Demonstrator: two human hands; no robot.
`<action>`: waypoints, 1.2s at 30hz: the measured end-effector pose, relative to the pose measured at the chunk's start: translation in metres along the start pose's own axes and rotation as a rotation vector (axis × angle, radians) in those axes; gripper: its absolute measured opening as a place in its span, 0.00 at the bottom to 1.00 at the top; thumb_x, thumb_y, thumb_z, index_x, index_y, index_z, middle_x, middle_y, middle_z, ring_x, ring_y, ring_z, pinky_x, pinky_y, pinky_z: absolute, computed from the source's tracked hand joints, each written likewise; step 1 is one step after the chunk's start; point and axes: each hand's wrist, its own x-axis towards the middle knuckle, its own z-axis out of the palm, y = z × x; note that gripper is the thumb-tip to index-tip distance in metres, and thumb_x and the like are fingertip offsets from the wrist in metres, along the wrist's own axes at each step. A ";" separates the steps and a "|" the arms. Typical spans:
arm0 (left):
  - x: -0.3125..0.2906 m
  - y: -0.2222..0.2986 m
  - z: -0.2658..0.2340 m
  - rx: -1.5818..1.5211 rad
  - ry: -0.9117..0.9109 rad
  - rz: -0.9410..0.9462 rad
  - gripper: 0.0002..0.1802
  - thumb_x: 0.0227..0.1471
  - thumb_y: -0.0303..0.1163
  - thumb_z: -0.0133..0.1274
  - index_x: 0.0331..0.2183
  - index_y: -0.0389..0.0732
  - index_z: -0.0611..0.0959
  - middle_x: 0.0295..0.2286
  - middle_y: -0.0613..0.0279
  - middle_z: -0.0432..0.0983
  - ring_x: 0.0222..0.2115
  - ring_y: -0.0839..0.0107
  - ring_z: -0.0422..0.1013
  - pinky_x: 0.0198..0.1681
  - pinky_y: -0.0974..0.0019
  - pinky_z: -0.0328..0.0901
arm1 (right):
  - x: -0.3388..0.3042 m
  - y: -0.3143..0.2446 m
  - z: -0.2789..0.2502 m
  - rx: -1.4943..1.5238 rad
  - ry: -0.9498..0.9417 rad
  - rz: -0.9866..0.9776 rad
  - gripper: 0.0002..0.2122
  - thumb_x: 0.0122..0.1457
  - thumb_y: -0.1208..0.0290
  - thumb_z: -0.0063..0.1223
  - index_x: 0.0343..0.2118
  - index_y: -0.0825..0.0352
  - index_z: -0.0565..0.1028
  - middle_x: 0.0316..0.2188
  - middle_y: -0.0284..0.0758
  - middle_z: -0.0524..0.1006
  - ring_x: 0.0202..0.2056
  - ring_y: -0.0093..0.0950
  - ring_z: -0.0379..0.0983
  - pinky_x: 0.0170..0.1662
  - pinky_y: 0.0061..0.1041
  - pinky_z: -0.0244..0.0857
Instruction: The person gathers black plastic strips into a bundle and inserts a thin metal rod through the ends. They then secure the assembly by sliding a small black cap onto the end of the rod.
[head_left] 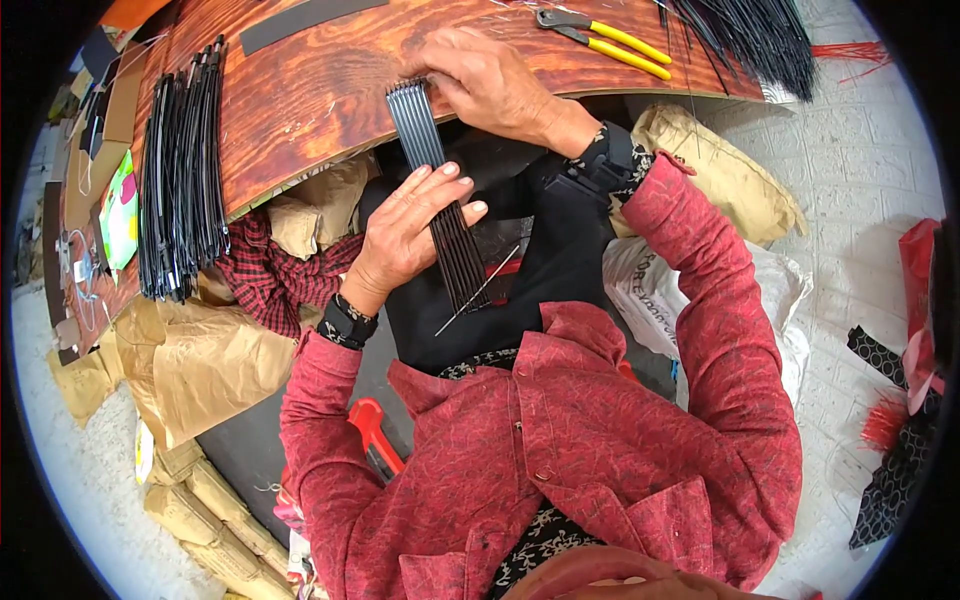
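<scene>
A flat row of thin black rods (418,125) slopes from the table edge down to my lap, the rods side by side with their upper ends level. My left hand (400,235) lies across the middle of the row, fingers stretched out flat over it and thumb at its right side. At the upper ends, my right hand (485,85) is curled with fingers bent and tips close together; what they pinch, if anything, is hidden. A thin metal rod (480,290) lies slantwise over the row's lower end, on the dark cloth of my lap.
Yellow-handled pliers (620,45) and a dark flat strip (305,22) lie on the wooden table (310,90). Bundles of black rods (185,180) rest at the left, with more black rods (750,40) at far right. Paper sacks (720,165) and a white bag (740,300) surround me.
</scene>
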 end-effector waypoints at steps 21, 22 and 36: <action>-0.001 0.001 0.000 -0.063 0.007 -0.027 0.13 0.51 0.30 0.58 0.41 0.45 0.88 0.43 0.58 0.81 0.50 0.56 0.76 0.56 0.50 0.69 | 0.004 -0.007 0.007 -0.054 -0.033 0.061 0.10 0.51 0.71 0.61 0.38 0.56 0.82 0.33 0.33 0.76 0.40 0.36 0.75 0.43 0.36 0.70; 0.000 -0.001 0.000 -0.068 0.008 -0.025 0.13 0.51 0.29 0.59 0.41 0.45 0.88 0.43 0.58 0.81 0.50 0.56 0.76 0.56 0.50 0.69 | 0.006 -0.006 0.006 -0.044 -0.042 0.062 0.10 0.51 0.72 0.61 0.38 0.56 0.82 0.33 0.33 0.76 0.40 0.37 0.75 0.43 0.36 0.70; -0.006 0.000 -0.002 -0.081 -0.025 -0.030 0.19 0.47 0.31 0.61 0.44 0.50 0.87 0.45 0.61 0.79 0.51 0.58 0.75 0.56 0.52 0.70 | 0.005 -0.008 0.001 0.008 -0.096 0.049 0.10 0.52 0.80 0.53 0.38 0.65 0.76 0.35 0.38 0.73 0.41 0.43 0.72 0.45 0.38 0.67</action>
